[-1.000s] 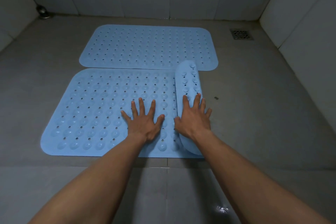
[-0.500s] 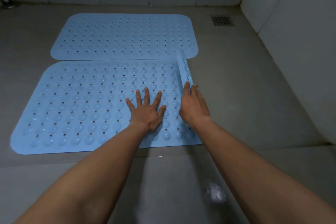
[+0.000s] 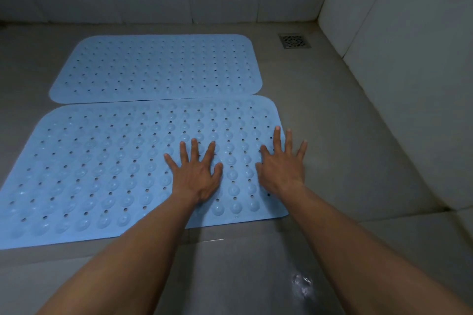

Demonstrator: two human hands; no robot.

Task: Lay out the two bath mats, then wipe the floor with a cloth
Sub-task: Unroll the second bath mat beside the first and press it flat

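Two light blue bath mats with holes and round bumps lie flat on the grey tiled floor. The far mat (image 3: 156,68) sits near the back wall. The near mat (image 3: 102,166) lies just in front of it, their long edges touching. My left hand (image 3: 195,172) presses flat on the near mat, fingers spread. My right hand (image 3: 281,163) lies flat across that mat's right edge, with its outer fingers on the bare floor. No cloth is in view.
A square metal floor drain (image 3: 294,41) sits in the back right corner. Tiled walls close in at the back and the right (image 3: 409,59). A small wet glint (image 3: 302,285) shows on the floor tile between my forearms.
The rolled right end of the near mat has been unrolled and now lies flat. My right hand moved right to the mat's edge with fingers spread. The view shifted right.
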